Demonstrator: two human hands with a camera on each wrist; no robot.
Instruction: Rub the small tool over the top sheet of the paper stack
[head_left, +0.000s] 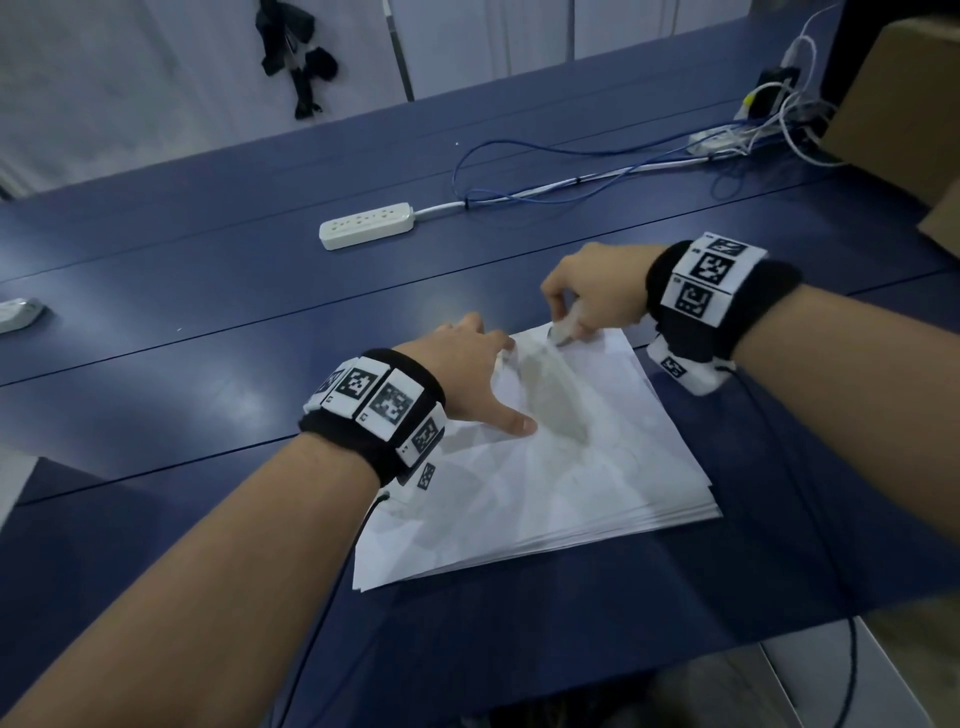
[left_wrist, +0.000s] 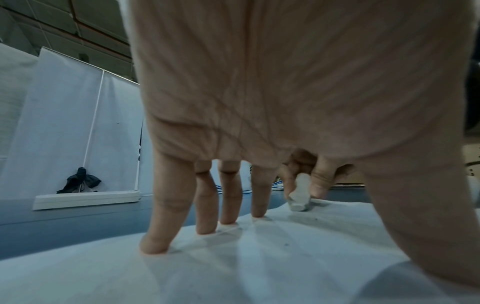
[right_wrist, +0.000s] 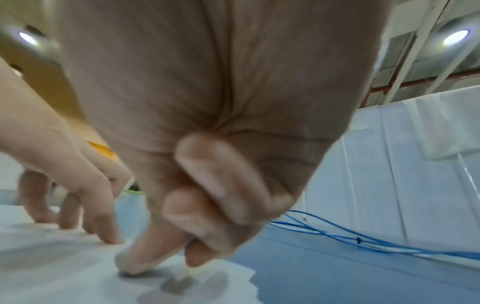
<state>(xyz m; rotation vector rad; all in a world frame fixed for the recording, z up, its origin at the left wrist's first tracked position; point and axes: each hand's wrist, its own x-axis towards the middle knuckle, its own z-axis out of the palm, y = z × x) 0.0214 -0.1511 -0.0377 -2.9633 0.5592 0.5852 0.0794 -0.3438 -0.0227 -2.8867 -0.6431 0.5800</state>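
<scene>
A stack of white paper (head_left: 571, 499) lies on the blue table (head_left: 208, 270). My left hand (head_left: 483, 374) presses down on the sheet's far left part with straight, spread fingers (left_wrist: 166, 207), thumb out to the side. My right hand (head_left: 582, 312) pinches a small whitish-grey eraser (head_left: 562, 335) and holds its tip on the paper near the far corner. The left wrist view shows the eraser (left_wrist: 300, 196) standing on the sheet beyond my fingers. In the right wrist view the eraser (right_wrist: 124, 266) sits under the thumb. A grey smudge (head_left: 550, 400) runs across the sheet between the hands.
A white power strip (head_left: 366, 224) lies beyond the paper, with blue and white cables (head_left: 571, 176) running to the far right. A cardboard box (head_left: 904, 104) stands at the right edge. A small white object (head_left: 18, 314) sits at the left edge.
</scene>
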